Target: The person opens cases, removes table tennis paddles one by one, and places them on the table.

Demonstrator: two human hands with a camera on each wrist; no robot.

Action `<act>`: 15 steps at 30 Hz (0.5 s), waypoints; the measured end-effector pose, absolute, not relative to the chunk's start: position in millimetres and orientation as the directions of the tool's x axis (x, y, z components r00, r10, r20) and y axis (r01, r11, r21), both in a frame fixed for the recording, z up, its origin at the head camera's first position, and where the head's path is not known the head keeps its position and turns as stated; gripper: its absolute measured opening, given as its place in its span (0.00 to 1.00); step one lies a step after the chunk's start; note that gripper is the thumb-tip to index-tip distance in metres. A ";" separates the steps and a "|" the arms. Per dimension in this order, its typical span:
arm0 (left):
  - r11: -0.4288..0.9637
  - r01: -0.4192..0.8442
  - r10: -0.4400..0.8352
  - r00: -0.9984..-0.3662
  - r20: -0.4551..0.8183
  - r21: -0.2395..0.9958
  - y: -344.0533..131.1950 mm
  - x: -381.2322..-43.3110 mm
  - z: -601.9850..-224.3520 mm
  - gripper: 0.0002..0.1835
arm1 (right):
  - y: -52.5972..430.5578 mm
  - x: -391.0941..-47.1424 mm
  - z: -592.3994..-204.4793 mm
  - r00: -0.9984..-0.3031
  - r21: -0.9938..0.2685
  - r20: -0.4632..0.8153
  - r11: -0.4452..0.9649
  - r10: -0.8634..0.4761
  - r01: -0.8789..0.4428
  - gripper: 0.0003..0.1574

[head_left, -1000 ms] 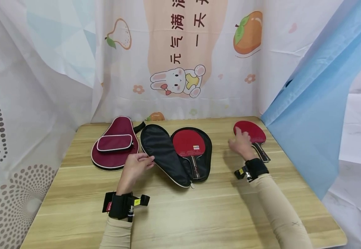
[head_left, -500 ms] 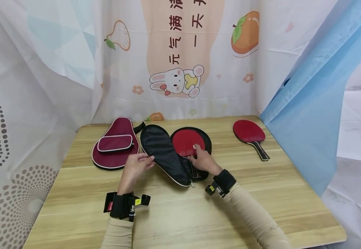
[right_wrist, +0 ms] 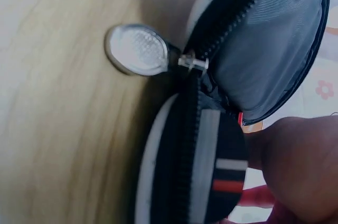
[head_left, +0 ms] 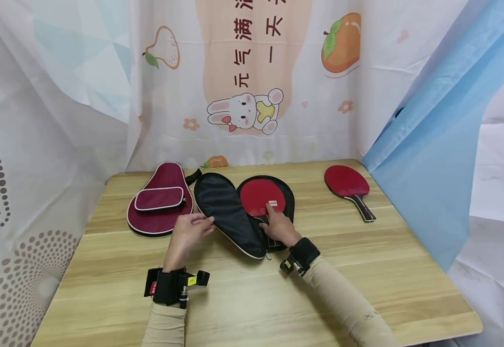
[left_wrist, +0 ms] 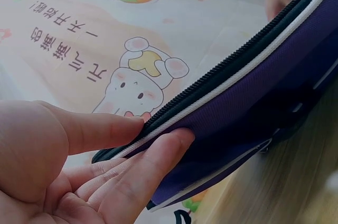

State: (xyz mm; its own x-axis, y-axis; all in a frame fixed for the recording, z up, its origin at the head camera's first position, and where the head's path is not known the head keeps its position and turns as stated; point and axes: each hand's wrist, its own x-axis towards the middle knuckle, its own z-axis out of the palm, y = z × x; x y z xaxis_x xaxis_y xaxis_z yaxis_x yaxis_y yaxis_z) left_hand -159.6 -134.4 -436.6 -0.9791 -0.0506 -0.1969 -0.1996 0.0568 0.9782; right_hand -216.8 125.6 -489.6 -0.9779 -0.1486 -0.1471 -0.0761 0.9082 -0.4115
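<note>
My left hand (head_left: 188, 233) pinches the pale-piped edge of the black paddle case's lid (head_left: 225, 214) between thumb and fingers. In the left wrist view, the thumb and index finger sit on either side of that zippered rim. The case lies unzipped with its lid swung left. Inside its base (head_left: 290, 205) rests a red table tennis paddle (head_left: 256, 193), handle toward me. Over its neck my right hand (head_left: 281, 227) holds on, index finger laid on the red rubber, thumb left of the handle. The right wrist view has the striped handle butt (right_wrist: 229, 174) beside the zipper.
A second red paddle (head_left: 346, 180) lies at the table's back right. A wine-red paddle case (head_left: 160, 224) with a small front pocket lies at the left. A metal zipper pull (right_wrist: 138, 49) hangs at the black case's near end. Printed curtains (head_left: 169, 111) surround the wooden table (head_left: 243, 308).
My right hand has come left from the paddle at the back right to the one in the black case, then settled lower onto its neck. The left hand has kept its grip on the lid.
</note>
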 end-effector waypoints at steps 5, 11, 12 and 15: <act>0.052 -0.206 -0.053 -0.978 -0.204 0.977 -134.3 -159.6 -435.8 0.15 | 126.2 -216.3 -488.6 -0.976 -0.425 -0.153 0.902 -0.157 -0.078 0.48; 0.066 -0.204 -0.053 -0.978 -0.200 0.977 -134.1 -159.4 -434.6 0.14 | 125.3 -215.7 -487.0 -0.976 -0.417 -0.145 0.905 -0.160 -0.086 0.47; 0.068 -0.205 -0.053 -0.978 -0.202 0.976 -134.1 -159.3 -434.4 0.14 | 124.7 -215.5 -486.3 -0.976 -0.411 -0.150 0.908 -0.157 -0.083 0.46; 0.078 -0.210 -0.051 -0.977 -0.206 0.975 -134.1 -158.8 -434.1 0.14 | 122.5 -214.2 -484.1 -0.974 -0.390 -0.173 0.918 -0.144 -0.067 0.44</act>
State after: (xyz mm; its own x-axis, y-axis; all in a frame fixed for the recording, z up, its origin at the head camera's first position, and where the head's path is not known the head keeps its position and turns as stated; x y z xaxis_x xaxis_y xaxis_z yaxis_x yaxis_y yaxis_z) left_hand -158.8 -134.1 -434.1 -0.9772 -0.0508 -0.2062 -0.2098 0.0777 0.9747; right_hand -214.2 122.5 -484.1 -0.9743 -0.1443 -0.1728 -0.0668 0.9185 -0.3898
